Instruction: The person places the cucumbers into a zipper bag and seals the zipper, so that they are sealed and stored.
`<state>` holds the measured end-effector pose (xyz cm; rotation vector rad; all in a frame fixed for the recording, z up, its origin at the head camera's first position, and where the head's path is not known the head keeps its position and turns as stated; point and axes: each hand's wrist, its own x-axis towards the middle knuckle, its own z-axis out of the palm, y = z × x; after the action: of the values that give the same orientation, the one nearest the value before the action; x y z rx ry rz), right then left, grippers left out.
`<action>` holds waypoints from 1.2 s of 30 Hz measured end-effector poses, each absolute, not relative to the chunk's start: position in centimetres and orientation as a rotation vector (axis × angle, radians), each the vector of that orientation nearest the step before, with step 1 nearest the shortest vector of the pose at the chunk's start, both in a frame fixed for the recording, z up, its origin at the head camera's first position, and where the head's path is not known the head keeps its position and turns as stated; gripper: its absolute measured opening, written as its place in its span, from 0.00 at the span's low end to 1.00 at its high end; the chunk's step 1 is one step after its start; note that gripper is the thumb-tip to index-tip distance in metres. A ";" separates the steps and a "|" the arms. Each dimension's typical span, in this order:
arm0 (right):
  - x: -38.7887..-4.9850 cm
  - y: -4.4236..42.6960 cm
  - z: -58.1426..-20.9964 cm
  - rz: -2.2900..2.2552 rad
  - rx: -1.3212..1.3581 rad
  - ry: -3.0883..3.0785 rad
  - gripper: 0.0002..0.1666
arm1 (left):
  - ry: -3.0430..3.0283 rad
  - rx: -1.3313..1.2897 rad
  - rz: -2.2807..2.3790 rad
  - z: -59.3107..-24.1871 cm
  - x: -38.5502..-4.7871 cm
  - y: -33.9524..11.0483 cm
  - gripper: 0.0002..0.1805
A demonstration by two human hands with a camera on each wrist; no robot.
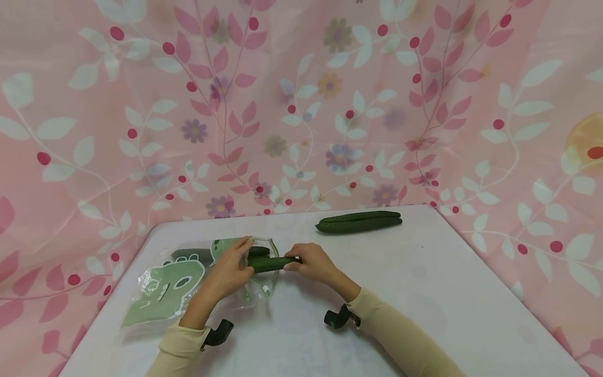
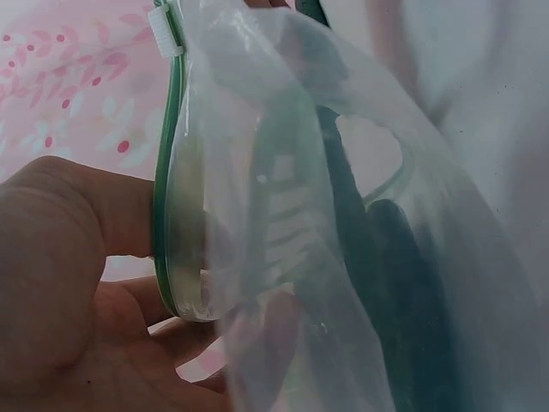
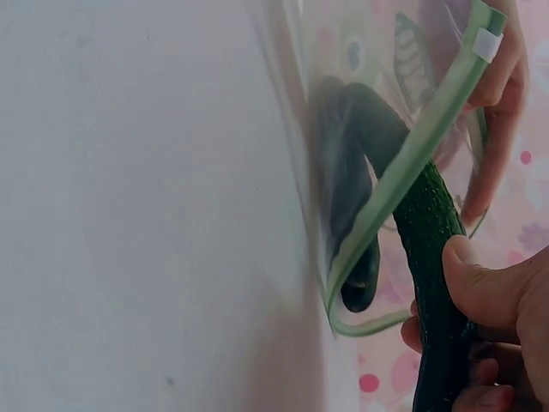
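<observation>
A long, dark green, bumpy-skinned cucumber (image 1: 267, 264) is lying through the mouth of a clear plastic zip bag with a green cartoon print (image 1: 160, 288), its far part inside the film. The right hand (image 1: 314, 263) is closing thumb and curled fingers round its outer end; the left hand (image 1: 228, 272) is pinching the bag near its green zip strip (image 3: 377, 210), fingers partly bent. Another dark green cucumber (image 3: 360, 296) is resting inside the bag, and two more dark green cucumbers (image 1: 360, 223) are lying side by side at the back of the white-covered worktop (image 1: 424, 303).

Judging by looks, the held cucumber is probably feeling firm, fairly light and snappable if bent, its bumps giving grip; its bare end is offering the best hold. The film is looking limp and slippery, so the stiffer zip strip is making the surer handhold.
</observation>
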<state>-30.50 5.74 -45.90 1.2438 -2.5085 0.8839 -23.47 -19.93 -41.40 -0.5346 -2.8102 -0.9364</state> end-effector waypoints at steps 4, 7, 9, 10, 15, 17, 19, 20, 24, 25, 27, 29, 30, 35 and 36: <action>-30.3 5.1 -46.1 0.905 1.260 -2.495 0.12 | -2.819 -0.533 -0.934 -41.4 -23.4 -19.8 0.39; -30.2 4.7 -46.3 0.925 1.263 -2.495 0.13 | -2.823 -0.532 -0.922 -41.4 -23.4 -19.8 0.39; -30.1 4.4 -46.4 0.931 1.260 -2.498 0.14 | -2.825 -0.533 -0.919 -41.4 -23.4 -19.8 0.39; -30.1 4.2 -46.4 0.929 1.259 -2.501 0.14 | -2.825 -0.535 -0.918 -41.3 -23.4 -19.8 0.39; -30.1 3.5 -46.7 0.903 1.258 -2.525 0.12 | -2.828 -0.538 -0.903 -41.3 -23.4 -19.7 0.39; -30.2 3.3 -46.8 0.880 1.257 -2.537 0.12 | -2.831 -0.538 -0.900 -41.3 -23.4 -19.7 0.38; -30.2 3.2 -46.9 0.863 1.251 -2.549 0.12 | -2.828 -0.543 -0.901 -41.2 -23.4 -19.6 0.38; -30.3 3.2 -47.1 0.857 1.244 -2.557 0.12 | -2.826 -0.545 -0.908 -41.2 -23.4 -19.5 0.38; -30.8 3.5 -47.7 0.892 1.237 -2.602 0.12 | -2.825 -0.555 -0.911 -41.2 -23.3 -19.5 0.38; -31.0 3.6 -47.9 0.908 1.241 -2.616 0.12 | -2.829 -0.555 -0.906 -41.3 -23.3 -19.6 0.38; -31.4 3.9 -48.1 0.924 1.262 -2.643 0.12 | -2.835 -0.550 -0.902 -41.3 -23.3 -19.7 0.39; -31.9 4.3 -48.1 0.923 1.276 -2.665 0.11 | -2.836 -0.548 -0.900 -41.4 -23.2 -19.8 0.38; -32.0 4.6 -48.0 0.928 1.279 -2.672 0.11 | -2.837 -0.549 -0.902 -41.4 -23.2 -19.8 0.38; -32.7 6.2 -47.6 0.919 1.320 -2.708 0.09 | -2.842 -0.559 -0.913 -41.5 -23.2 -19.9 0.38; -32.9 6.4 -47.7 0.911 1.338 -2.706 0.09 | -2.845 -0.559 -0.917 -41.5 -23.2 -19.9 0.38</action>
<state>-32.88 6.44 -47.68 1.3376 -2.7058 0.9113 -23.18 -19.94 -41.53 -0.5592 -2.8445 -0.9168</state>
